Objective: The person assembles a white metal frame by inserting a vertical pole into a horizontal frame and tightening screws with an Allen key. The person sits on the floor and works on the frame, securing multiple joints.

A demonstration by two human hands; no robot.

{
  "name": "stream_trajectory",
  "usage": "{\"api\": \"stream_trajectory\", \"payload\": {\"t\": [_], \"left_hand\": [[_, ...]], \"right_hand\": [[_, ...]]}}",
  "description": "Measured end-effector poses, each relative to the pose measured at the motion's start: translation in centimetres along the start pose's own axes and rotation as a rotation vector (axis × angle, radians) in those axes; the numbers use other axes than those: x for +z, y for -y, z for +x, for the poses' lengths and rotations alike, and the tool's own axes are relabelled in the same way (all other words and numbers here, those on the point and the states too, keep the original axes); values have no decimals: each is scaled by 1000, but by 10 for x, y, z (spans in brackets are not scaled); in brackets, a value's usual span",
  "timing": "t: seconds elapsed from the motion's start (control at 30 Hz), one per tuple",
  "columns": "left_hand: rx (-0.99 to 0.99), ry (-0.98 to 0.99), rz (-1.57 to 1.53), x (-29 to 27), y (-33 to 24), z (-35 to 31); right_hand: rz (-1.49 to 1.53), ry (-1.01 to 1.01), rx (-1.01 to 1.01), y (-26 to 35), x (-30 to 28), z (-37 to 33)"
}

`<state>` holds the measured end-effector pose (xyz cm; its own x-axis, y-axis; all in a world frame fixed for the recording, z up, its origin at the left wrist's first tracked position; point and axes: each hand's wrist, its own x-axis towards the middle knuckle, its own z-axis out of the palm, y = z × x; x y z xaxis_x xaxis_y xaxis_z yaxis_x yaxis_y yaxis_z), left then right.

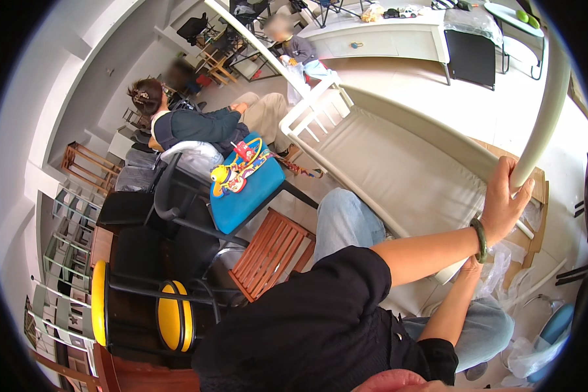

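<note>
A long bed-like frame [330,165] of pale tubes, with a beige fabric base [405,166] and a white slatted end panel [320,114], stretches out in front of me. At its near right corner my left hand [503,204] is wrapped round the lower end of a tall cream post [547,111], which rises toward the upper right. A dark green bangle [480,240] circles that wrist. Lower down, my right hand [472,263] is beside the frame's corner, below the left wrist; its fingers are hidden, so its grip does not show.
A seated person [196,127] is at the left, and a small child [297,52] stands beyond the frame. Toys [232,175] lie on a blue chair [242,212] near a slatted wooden stool [271,255]. Clear plastic wrap [496,268] and wooden boards [537,209] lie at right; a white desk [382,42] stands behind.
</note>
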<state>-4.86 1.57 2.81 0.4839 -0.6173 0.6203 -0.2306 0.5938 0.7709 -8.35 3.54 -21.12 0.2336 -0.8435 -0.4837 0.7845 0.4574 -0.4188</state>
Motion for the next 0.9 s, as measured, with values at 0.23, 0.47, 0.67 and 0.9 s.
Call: {"api": "stream_trajectory", "payload": {"t": [0.23, 0.47, 0.67, 0.9], "left_hand": [[-276, 92, -68, 3, 10, 4], [-596, 944, -612, -26, 25, 51], [-531, 728, -434, -33, 19, 35], [-236, 114, -47, -5, 7, -14]], "right_hand": [[35, -44, 44, -4, 1, -1], [-35, 127, 27, 11, -3, -2], [1, -69, 20, 3, 19, -11], [-44, 8, -56, 4, 9, -13]]}}
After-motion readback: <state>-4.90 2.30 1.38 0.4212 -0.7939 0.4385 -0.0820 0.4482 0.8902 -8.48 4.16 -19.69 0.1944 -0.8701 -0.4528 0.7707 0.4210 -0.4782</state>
